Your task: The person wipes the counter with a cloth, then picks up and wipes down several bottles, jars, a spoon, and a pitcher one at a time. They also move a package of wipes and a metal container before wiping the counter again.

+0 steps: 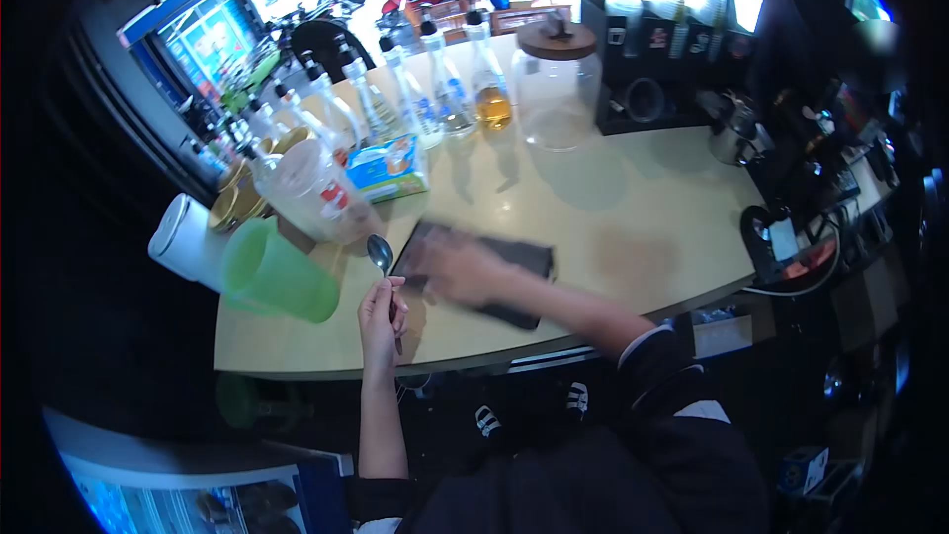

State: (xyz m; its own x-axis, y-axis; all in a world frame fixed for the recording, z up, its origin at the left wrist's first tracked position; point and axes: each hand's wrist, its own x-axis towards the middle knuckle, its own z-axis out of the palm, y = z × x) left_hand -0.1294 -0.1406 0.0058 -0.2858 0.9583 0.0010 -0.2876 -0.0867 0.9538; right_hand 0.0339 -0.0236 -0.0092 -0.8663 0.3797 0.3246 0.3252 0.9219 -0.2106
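A metal spoon (380, 253) stands bowl-up in my left hand (382, 309), its fingers closed round the handle near the front edge of the counter. My right hand (457, 267) is smeared by motion over the left part of a dark flat mat (519, 282); its fingers cannot be made out, nor whether it holds anything. Left of my left hand, a green translucent pitcher (282, 272) leans beside a clear plastic pitcher (314, 188). Behind the mat is a blue and green box (388, 170).
The pale counter (633, 193) carries a row of pump bottles (450, 89) at the back, a large glass jar (559, 89) with a wooden lid, and a black shelf (647, 64). A white container (185, 237) lies far left; a metal pot (733, 131) stands right.
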